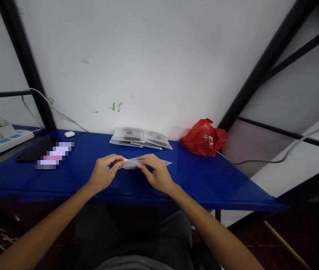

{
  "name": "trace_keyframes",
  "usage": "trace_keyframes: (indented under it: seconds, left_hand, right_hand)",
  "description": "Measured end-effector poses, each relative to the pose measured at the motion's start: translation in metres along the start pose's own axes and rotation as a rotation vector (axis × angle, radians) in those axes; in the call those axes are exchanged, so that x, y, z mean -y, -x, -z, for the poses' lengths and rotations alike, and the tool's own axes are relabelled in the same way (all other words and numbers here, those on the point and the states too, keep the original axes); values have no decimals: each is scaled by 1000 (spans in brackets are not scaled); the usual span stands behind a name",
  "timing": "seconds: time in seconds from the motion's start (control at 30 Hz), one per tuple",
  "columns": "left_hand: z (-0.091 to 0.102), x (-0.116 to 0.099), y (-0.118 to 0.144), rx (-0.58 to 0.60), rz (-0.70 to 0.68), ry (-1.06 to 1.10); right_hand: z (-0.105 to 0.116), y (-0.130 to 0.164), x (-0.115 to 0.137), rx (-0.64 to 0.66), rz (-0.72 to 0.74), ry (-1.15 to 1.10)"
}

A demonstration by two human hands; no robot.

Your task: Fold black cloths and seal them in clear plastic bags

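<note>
Both hands pinch the near edge of a flat, translucent plastic bag [131,164], held just over the blue desk. My left hand [103,171] grips its left end between thumb and fingers. Along the same edge, further right, my right hand [157,171] is closed on it. A pale strip of the edge runs between the two sets of fingertips, and a corner of the bag sticks out beyond my right hand. Whether anything lies inside cannot be made out. Behind it, against the wall, several similar flat bags with dark printing [128,135] lie in two overlapping piles.
A crumpled red plastic bag [201,138] sits at the back right. On the left are a phone with a blurred screen [54,155], a dark flat tablet-like object [32,150], a small white case [69,134] and a power strip [6,141]. Black metal posts frame the blue desk [204,185].
</note>
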State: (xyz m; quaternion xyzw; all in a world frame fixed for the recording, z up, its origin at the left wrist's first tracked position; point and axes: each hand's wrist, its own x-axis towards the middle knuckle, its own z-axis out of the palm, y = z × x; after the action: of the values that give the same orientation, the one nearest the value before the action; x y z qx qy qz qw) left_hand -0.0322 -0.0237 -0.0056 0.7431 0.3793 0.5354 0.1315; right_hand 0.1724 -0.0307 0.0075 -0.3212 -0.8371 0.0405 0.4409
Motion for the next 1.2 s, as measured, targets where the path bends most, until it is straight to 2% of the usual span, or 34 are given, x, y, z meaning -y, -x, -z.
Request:
trace_keyframes:
  seconds: [0.1, 0.23, 0.4, 0.6, 0.73, 0.97, 1.07, 1.2]
  left_hand:
    - [0, -4, 0, -5, -95, -63]
    - [-3, -6, 0, -6, -207, -161]
    - [-5, -7, -1, 12, -223, -193]
    - [-2, -12, -4, 112, -198, -157]
    - [-5, -14, -2, 119, -222, -220]
    - [-11, -16, 3, 74, -283, -429]
    - [-5, -12, 1, 18, -276, -433]
    - [8, 2, -1, -99, -189, -370]
  right_hand:
    - [1, 0, -2, 23, -24, 27]
    - [3, -5, 1, 85, -11, 169]
    - [3, -16, 7, 117, 54, 108]
    - [7, -23, 7, 194, 22, 51]
    - [10, -23, 12, 233, 39, 54]
    - [9, -17, 14, 223, 57, 85]
    - [10, -12, 8, 215, 50, 135]
    - [19, -5, -3, 214, -1, 269]
